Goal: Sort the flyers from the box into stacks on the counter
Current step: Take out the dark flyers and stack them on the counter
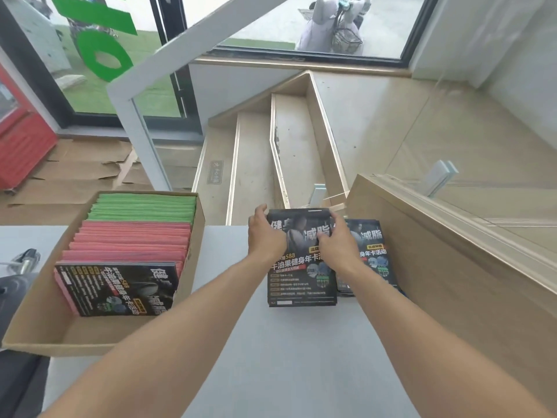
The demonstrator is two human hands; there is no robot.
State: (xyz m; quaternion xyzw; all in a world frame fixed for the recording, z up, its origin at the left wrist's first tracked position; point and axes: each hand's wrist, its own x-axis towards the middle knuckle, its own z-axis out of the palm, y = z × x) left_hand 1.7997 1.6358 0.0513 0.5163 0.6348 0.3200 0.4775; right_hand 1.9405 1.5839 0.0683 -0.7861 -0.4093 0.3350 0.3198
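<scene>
At the far left the cardboard box point(193, 254) sits on the grey tabletop point(271, 357), its long side running away from the person, so the flyers stand on edge inside it like files and can be lifted out from the near end. Green flyers point(144, 208) fill the far end, pink flyers point(132, 239) the middle, and a black gym flyer point(117, 289) leans at the front, its face tilted up; the near part of the box shows bare cardboard floor, which suggests the sorting is working back from that end. To the right of the box, the left hand point(265, 233) grips the upper left corner of a stack of black flyers point(301, 282) lying flat on the tabletop, thumb over the top edge and fingers curled round the side. The right hand point(334, 239) lies on the stack's upper right part, fingers curled over the printed face near the edge; whether it pinches the sheets or only presses them I cannot tell. The two hands seem set on opposite sides to square the sheets into a tidy pile. Just beside it, touching or slightly overlapped at the right, lies a second stack of black flyers point(373, 257) with the same print, next to the wooden ledge point(452, 267). Pink and green flyers have no stacks yet.
</scene>
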